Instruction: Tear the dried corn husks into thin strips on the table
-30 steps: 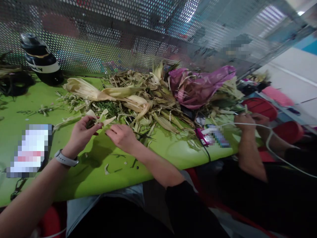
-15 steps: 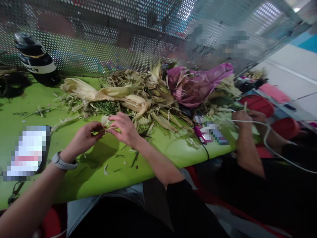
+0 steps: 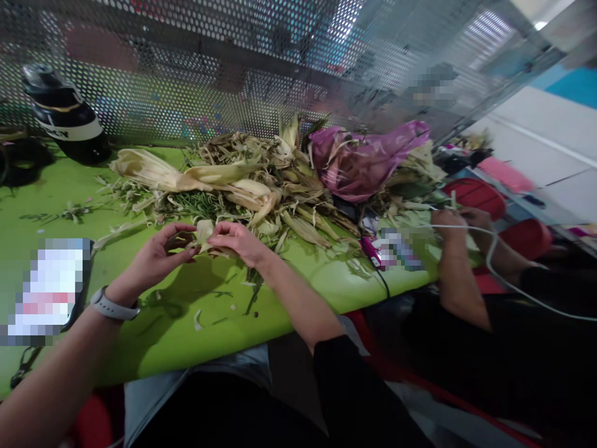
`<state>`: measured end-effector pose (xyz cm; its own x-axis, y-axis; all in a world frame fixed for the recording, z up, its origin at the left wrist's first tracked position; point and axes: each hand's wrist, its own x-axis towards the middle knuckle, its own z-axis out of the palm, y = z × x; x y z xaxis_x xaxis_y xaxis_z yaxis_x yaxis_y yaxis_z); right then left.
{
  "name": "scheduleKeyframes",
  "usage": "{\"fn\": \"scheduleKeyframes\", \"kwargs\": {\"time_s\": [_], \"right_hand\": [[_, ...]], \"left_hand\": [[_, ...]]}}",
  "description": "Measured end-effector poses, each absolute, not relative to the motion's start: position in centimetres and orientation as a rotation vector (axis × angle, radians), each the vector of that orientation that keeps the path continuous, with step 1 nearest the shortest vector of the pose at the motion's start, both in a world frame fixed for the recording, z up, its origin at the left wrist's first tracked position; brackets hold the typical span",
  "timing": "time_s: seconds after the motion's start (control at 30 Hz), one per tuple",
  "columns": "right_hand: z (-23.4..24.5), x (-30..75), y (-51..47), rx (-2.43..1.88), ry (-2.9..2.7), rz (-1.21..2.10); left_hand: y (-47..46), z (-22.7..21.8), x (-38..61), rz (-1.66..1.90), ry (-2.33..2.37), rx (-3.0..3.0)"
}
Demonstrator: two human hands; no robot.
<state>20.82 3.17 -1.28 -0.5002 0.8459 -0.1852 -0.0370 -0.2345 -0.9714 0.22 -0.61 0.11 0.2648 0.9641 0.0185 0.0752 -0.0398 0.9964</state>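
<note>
A pale piece of corn husk (image 3: pixel 204 231) is between my two hands, above the green table. My left hand (image 3: pixel 168 252), with a light watch band at the wrist, curls its thumb and fingers at the husk's left edge. From the other side my right hand (image 3: pixel 240 244) pinches the same piece between thumb and fingers. Just beyond my hands lies a heap of dried corn husks (image 3: pixel 252 186), with green stems and scraps at its near left side. A thin dark green scrap hangs or lies just below my right hand; which, I cannot tell.
On the left are a phone (image 3: pixel 51 286) and a black bottle (image 3: pixel 68 118). A pink plastic bag (image 3: pixel 364 158) rests on the heap. A magenta device (image 3: pixel 372 252) with a cable lies to the right. Another person's hands (image 3: pixel 450 223) work there. Perforated metal (image 3: pixel 186 74) stands behind.
My hands have turned and shifted slightly, and the pale husk piece now stands up more visibly between them. The view has moved a little; the heap looks the same.
</note>
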Motion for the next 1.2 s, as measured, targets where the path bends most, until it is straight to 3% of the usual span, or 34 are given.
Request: {"fn": "scheduleKeyframes", "kwargs": {"time_s": [0.57,0.83,1.2], "right_hand": [[-2.2,19.5,2.8,-0.927,-1.385,1.538],[-1.9,19.7,2.5,-0.986,-1.519,1.302],[-2.4,19.5,2.4,-1.040,-1.510,1.291]], "left_hand": [[-1.0,0.6,1.1,1.089,0.994,0.850],[-0.9,-0.3,1.1,0.986,1.018,0.867],[-1.2,-0.7,1.7,1.135,1.062,1.034]]}}
